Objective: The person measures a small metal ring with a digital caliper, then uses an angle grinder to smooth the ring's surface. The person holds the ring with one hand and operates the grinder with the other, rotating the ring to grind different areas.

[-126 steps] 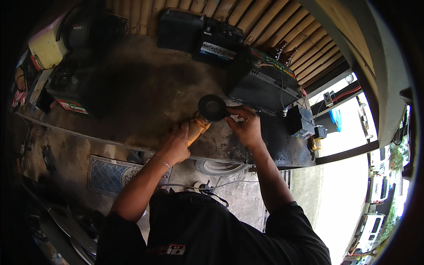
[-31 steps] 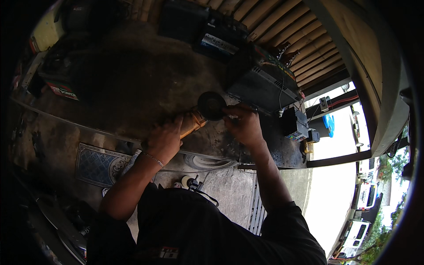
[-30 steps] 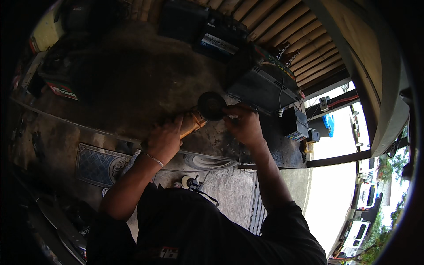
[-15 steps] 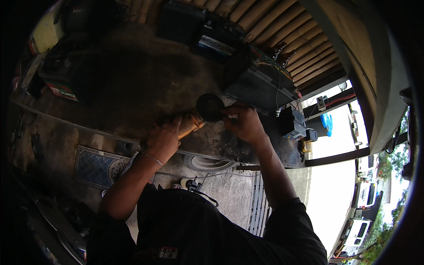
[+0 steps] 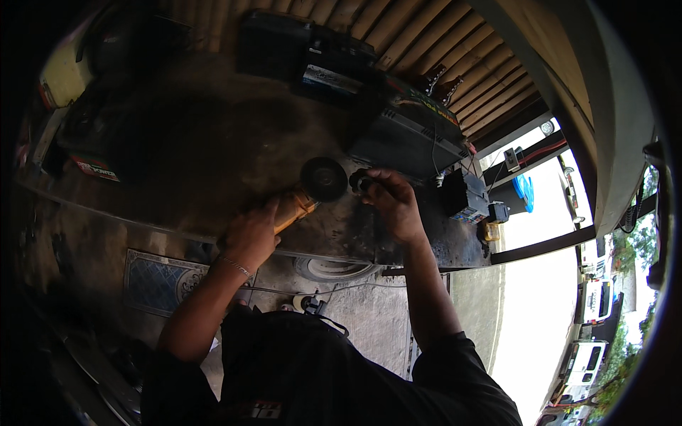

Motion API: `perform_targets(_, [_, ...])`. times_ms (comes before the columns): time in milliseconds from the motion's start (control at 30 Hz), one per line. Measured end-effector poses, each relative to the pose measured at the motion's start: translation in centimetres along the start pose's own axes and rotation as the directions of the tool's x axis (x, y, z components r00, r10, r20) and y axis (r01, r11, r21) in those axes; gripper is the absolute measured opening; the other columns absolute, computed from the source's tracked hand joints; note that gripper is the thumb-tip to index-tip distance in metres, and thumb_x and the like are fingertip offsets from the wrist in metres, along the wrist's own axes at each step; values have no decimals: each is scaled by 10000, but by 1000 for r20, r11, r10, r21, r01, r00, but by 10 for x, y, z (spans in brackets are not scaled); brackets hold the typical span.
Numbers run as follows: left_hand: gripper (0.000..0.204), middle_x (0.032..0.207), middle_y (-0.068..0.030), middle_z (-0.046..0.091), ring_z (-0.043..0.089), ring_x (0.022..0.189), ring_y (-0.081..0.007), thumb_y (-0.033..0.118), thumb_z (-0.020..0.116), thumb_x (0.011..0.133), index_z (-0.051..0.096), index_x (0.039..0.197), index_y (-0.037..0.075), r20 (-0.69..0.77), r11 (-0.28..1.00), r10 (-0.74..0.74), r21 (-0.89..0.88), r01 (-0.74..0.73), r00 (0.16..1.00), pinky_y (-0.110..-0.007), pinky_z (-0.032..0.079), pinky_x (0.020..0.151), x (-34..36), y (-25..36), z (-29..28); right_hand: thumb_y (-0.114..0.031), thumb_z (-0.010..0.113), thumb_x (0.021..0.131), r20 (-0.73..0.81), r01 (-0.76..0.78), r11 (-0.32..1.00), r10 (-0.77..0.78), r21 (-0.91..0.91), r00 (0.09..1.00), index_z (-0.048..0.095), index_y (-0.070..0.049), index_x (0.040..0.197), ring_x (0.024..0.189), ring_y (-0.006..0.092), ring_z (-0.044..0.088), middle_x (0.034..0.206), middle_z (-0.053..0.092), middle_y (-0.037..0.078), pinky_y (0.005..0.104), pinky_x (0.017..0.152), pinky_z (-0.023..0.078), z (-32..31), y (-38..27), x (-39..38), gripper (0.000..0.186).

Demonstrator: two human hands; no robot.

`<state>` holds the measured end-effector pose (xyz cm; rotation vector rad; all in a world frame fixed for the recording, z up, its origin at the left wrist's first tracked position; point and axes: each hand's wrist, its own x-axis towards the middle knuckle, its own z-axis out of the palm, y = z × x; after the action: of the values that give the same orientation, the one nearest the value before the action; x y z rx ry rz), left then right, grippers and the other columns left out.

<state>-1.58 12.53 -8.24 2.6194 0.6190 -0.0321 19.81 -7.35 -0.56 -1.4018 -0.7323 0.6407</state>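
Yellow grinder (image 5: 293,211) in left hand (image 5: 252,234), disc (image 5: 323,179) between hands; right hand (image 5: 392,206) pinching dark part (image 5: 357,182).

Left hand (image 5: 251,234) hides part of the orange tool (image 5: 293,210); dark piece (image 5: 359,182) in the right hand (image 5: 398,209) seems too small to identify
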Motion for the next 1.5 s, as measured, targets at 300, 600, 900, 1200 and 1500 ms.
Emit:
perform_targets(300, [821,1184,-173,710,672,1120,-365,253,855,803,418,1476,76,4,999,-12,-30,12,1000,-491,516,963,-2,1,-5,-35,775,891,-16,186,917,-204,-354,979,704,-49,1212,976,153,688,1136,722,61,296,850,546,10,24,7,329])
perform_targets(600, [826,1176,-163,716,677,1124,-351,259,851,813,411,1490,85,-17,999,-7,-51,6,1000,-493,505,975,-3,-1,-2,-82,841,778,97,282,528,-350,-801,932,811,-86,1015,900,262,727,971,740,115,349,813,568,31,13,14,239])
perform_targets(900, [847,1167,-157,716,671,1132,-343,256,852,809,397,1503,86,-48,1000,-8,-2,8,999,-510,497,988,0,-1,4,-102,831,761,144,271,489,-282,-829,949,814,-90,1008,851,270,728,951,741,114,364,754,570,28,8,20,248])
perform_targets(1200, [831,1154,-153,718,677,1114,-343,270,855,802,420,1488,95,-58,1000,-6,7,6,998,-482,517,966,0,-2,6,-112,828,753,215,305,439,-244,-845,946,819,-82,981,782,255,714,894,733,117,359,711,560,24,-2,23,230])
perform_targets(1500, [843,1147,-152,719,681,1104,-344,281,863,790,424,1488,104,-73,1000,-6,25,8,997,-485,523,948,-1,0,1,-122,821,740,248,285,398,-142,-872,958,818,-85,991,801,291,715,886,720,147,384,751,570,26,-15,28,253])
